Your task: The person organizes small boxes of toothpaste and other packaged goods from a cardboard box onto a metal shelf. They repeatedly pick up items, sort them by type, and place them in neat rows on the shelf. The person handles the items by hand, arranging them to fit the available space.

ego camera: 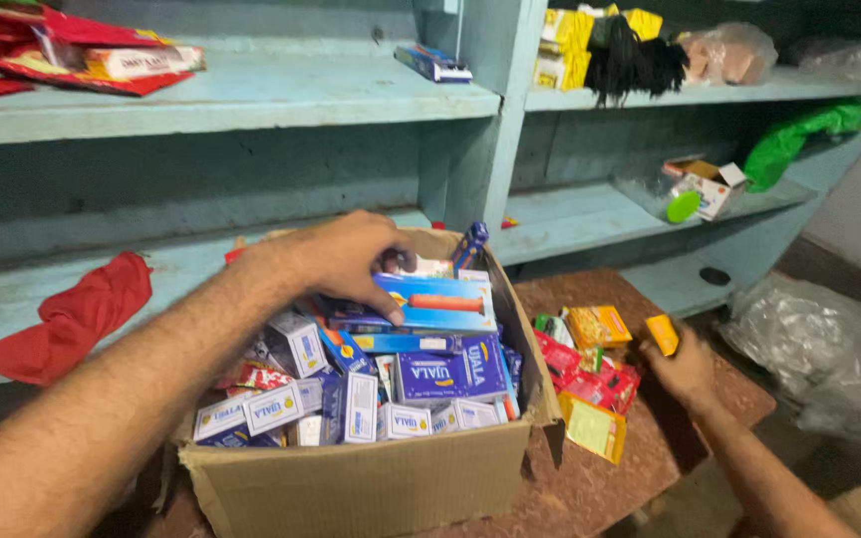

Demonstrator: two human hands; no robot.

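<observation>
Fingers of left hand (336, 254) pinch blue carton (437, 302) below; right hand (685, 367) grips yellow packet (662, 334).

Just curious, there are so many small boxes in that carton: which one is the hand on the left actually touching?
The light blue flat box picturing an orange tool, lying on top at the carton's back. The left hand grips its edge; the other boxes lie untouched.

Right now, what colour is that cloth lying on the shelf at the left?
The cloth is red, crumpled on the pale blue shelf; seen in the head view.

Blue-and-white packets (351, 389), brown carton (371, 488)
</observation>
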